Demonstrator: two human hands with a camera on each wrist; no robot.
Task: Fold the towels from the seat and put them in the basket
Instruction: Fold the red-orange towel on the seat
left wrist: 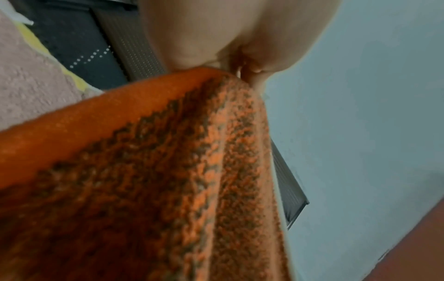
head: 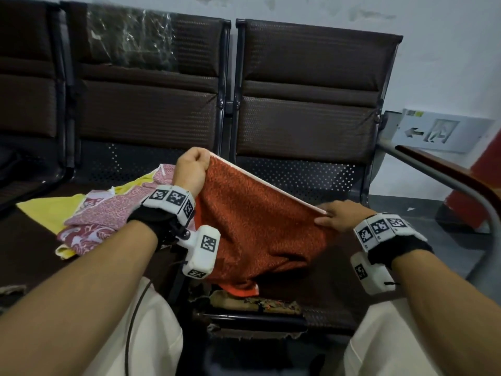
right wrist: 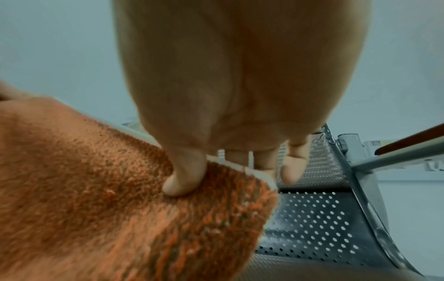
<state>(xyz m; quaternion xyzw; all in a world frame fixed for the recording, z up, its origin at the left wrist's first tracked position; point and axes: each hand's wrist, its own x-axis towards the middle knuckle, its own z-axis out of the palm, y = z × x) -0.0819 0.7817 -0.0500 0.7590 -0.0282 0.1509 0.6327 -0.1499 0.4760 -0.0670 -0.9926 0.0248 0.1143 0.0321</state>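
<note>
Both hands, the left hand [head: 191, 169] and the right hand [head: 340, 215], grip the orange towel [head: 257, 229] by its top corners, not folded yet, with more towels [head: 95, 221] waiting left of them.

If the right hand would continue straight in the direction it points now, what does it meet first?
The right hand grips the orange towel and points forward-left. Beyond the towel's edge, it would probably meet the perforated seat first, though depth is unclear.

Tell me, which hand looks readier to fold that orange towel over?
Probably the left hand: it grips the towel corner raised high, so it could swing across to the right hand, which pinches the other corner lower, near the seat.
</note>
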